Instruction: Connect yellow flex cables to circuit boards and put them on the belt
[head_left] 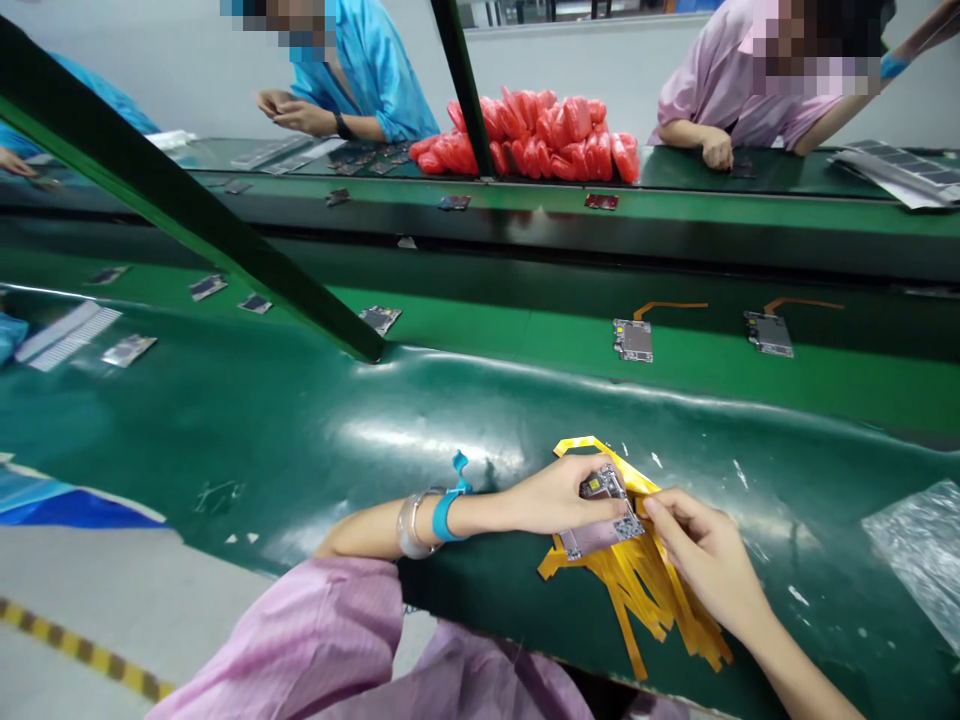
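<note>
My left hand point(566, 495) is closed around a small circuit board point(600, 535), thumb across its face and fingers at its far edge. The board is tilted, showing a grey metal shield and a yellow square. At the board's right edge, my right hand point(697, 545) is pinched on the end of an orange flex cable, mostly hidden by the fingers. Beneath both hands lies a fanned pile of yellow-orange flex cables point(645, 590) on the green mat point(315, 480).
Beyond the mat runs a green conveyor belt point(502, 330) with several boards; two at right carry orange cables, including one board point(634, 340). A green post point(187, 210) slants across the left. Clear plastic bag point(919, 550) lies right. Co-workers sit opposite, beside red bundles point(555, 135).
</note>
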